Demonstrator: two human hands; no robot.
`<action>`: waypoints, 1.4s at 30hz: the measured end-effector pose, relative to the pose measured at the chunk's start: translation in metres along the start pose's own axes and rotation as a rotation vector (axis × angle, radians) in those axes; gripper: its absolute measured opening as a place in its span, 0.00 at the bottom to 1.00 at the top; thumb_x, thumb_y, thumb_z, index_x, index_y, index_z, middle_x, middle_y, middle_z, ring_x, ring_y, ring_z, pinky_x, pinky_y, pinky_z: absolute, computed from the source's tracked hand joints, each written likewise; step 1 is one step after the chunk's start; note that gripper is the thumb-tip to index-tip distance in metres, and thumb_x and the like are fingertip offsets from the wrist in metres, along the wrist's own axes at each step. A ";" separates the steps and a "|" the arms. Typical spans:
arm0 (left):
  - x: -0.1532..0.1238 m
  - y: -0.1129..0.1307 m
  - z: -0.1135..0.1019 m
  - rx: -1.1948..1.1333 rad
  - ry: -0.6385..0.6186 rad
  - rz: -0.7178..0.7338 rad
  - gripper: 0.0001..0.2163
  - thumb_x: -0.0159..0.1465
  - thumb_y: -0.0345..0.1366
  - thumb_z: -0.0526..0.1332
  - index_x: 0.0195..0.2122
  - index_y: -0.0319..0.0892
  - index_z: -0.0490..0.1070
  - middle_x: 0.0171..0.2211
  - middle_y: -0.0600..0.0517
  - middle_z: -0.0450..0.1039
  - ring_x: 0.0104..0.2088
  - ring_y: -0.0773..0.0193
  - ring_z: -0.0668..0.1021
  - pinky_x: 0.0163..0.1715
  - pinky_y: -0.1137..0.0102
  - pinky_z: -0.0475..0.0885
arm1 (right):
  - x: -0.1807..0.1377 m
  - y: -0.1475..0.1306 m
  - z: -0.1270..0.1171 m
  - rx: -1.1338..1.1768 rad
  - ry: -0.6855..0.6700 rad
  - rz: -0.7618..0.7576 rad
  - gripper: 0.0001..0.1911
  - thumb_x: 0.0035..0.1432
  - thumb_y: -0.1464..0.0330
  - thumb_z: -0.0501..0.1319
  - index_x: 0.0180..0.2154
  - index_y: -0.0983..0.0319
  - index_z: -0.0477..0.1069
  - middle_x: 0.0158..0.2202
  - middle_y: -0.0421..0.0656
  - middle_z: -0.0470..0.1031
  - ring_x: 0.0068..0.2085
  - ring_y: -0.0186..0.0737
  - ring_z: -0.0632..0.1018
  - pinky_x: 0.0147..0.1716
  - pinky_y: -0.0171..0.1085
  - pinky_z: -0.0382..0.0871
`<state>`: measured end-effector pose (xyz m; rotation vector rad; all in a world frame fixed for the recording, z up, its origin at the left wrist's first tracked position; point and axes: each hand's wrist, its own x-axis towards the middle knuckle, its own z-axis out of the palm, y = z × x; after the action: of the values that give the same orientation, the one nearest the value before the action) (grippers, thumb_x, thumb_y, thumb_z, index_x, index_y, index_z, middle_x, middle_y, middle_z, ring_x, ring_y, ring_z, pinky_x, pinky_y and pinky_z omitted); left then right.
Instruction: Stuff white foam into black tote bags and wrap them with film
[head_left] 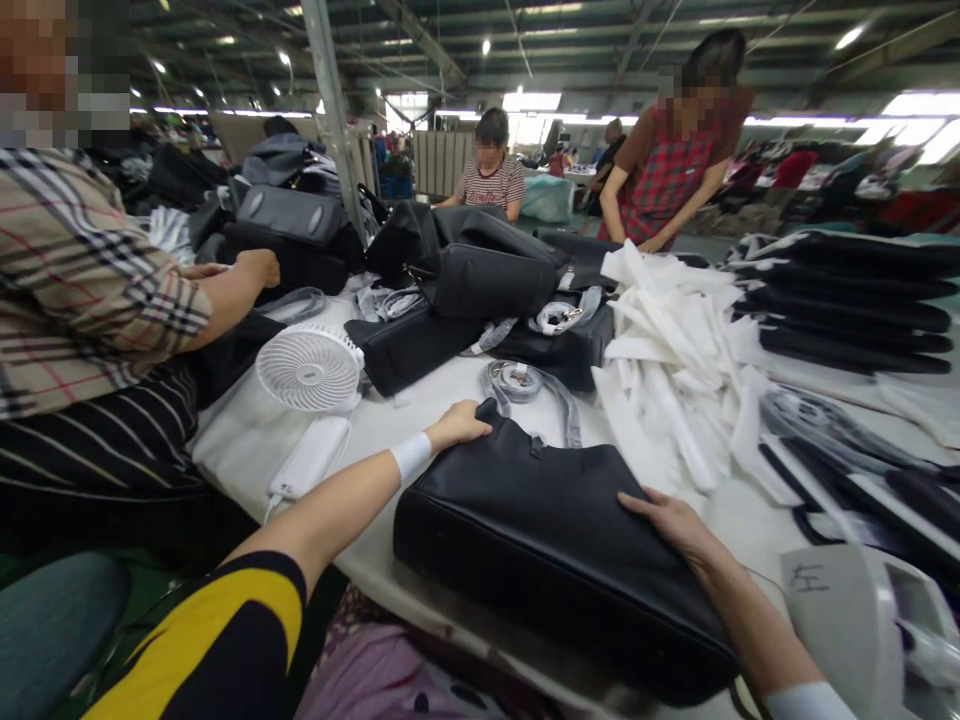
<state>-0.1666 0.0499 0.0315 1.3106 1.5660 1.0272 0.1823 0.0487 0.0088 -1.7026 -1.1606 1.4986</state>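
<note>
A black leather bag (547, 540) lies flat on the white table (420, 400) right in front of me. My left hand (459, 424), with a white wristband, rests on the bag's top left corner, fingers curled over its edge. My right hand (671, 520) lies flat on the bag's right side, fingers stretched out. A grey strap with metal clips (525, 385) lies just beyond the bag.
A white fan (309, 368) and a white power bank (307, 458) sit to the left. More black bags (480, 280) crowd the table's middle, a heap of white paper stuffing (675, 360) to the right, stacked black pieces (847, 300) far right. A person in plaid (82, 290) works at left; others stand across.
</note>
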 end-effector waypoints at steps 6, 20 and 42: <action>0.006 -0.028 0.006 0.099 0.064 -0.006 0.17 0.66 0.42 0.60 0.52 0.39 0.67 0.51 0.46 0.69 0.47 0.55 0.75 0.45 0.57 0.74 | 0.018 0.034 0.004 0.011 0.086 -0.129 0.27 0.44 0.63 0.70 0.49 0.63 0.74 0.29 0.44 0.81 0.30 0.48 0.81 0.32 0.44 0.77; -0.051 -0.041 -0.051 -0.013 -0.182 0.055 0.36 0.60 0.52 0.60 0.66 0.46 0.50 0.60 0.40 0.63 0.37 0.63 0.77 0.35 0.70 0.73 | -0.070 0.051 -0.027 -0.219 0.086 -0.407 0.37 0.53 0.43 0.56 0.57 0.59 0.68 0.61 0.49 0.66 0.62 0.52 0.65 0.56 0.46 0.65; -0.047 -0.098 -0.006 0.312 0.053 -0.045 0.22 0.57 0.56 0.58 0.30 0.38 0.73 0.32 0.45 0.78 0.36 0.51 0.78 0.37 0.65 0.69 | -0.024 0.057 0.025 -0.612 0.361 -0.322 0.30 0.53 0.42 0.52 0.23 0.61 0.72 0.26 0.48 0.77 0.33 0.50 0.77 0.35 0.40 0.66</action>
<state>-0.1977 -0.0091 -0.0543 1.4571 1.8433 0.8178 0.1715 -0.0010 -0.0344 -1.9350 -1.6913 0.6326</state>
